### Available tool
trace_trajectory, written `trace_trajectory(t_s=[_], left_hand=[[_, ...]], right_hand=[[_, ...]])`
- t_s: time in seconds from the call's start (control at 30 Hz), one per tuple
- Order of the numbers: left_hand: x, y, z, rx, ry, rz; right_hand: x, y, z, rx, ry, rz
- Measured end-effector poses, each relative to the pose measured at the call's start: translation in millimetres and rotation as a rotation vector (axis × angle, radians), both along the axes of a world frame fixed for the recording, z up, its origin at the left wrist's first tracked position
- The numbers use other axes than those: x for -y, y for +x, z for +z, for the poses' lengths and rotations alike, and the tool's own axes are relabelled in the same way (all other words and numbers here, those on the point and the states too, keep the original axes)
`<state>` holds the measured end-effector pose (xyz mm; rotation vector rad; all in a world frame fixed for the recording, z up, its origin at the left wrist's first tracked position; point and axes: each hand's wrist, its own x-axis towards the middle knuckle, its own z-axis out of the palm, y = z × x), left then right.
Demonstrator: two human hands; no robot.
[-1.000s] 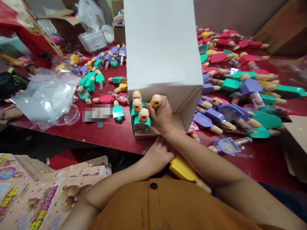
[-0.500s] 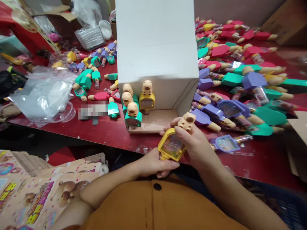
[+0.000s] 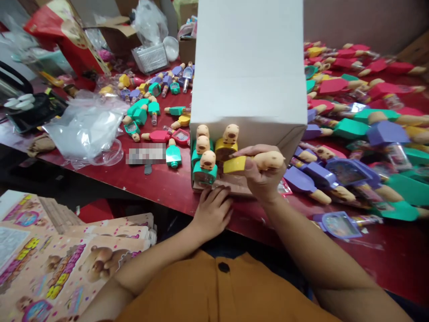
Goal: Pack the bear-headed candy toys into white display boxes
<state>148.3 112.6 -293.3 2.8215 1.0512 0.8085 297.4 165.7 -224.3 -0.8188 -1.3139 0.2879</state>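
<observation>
My right hand (image 3: 264,176) is closed around a yellow bear toy (image 3: 234,165), which lies tipped sideways in the opening of a white cardboard box (image 3: 248,62). Its tan bear top (image 3: 270,160) points right, beside my fingers. At the box's front edge is my left hand (image 3: 214,212), empty, with its fingers apart and the fingertips against the lip. Inside the box, several green bear toys (image 3: 205,173) stand upright in a row along the left side. One upright yellow bear toy (image 3: 231,136) stands to their right, partly covered by the held one.
Many purple, green and red toys (image 3: 350,129) are piled right of the box. More toys (image 3: 137,112) lie to the left, near clear plastic bags (image 3: 87,129). Printed cardboard sheets (image 3: 67,264) are stacked at lower left. A purple toy (image 3: 340,224) lies near the table's front edge.
My left hand has let go of the yellow bear toy and moved to the box's front edge. My right hand has carried the toy up into the box opening, turning it sideways. The view has shifted left.
</observation>
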Motion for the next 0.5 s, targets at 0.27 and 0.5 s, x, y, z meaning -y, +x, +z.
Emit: trace_trajectory(t_s=[0.27,0.5], left_hand=[[0,-3,-4.9,0.019,0.025,-0.044],[-1,-3,-6.5,0.015,0.035,-0.053]], right_hand=[[-4,-8,17.0,0.25,-0.226,-0.054],[-9,-19,4.0,0.339,-0.079,-0.236]])
